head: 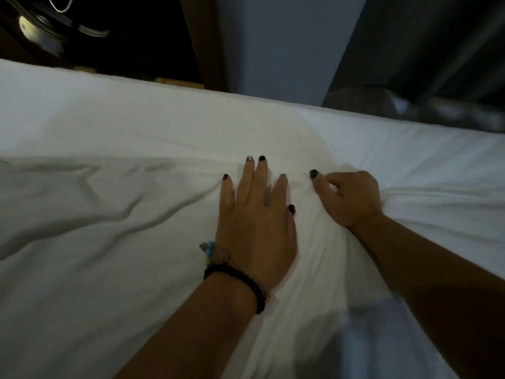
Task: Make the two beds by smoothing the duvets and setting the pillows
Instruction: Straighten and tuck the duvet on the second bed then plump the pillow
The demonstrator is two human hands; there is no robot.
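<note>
While our left hand lies flat on the white duvet, fingers straight and spread and pressing the cloth down, our right hand sits just beside it, fingers curled and bunching a fold of the same duvet. Creases run out to the left and right of both hands. We wear a dark beaded bracelet on the left wrist. Beyond the duvet's far edge, the smooth sheet covers the bed up to a dark wall.
</note>
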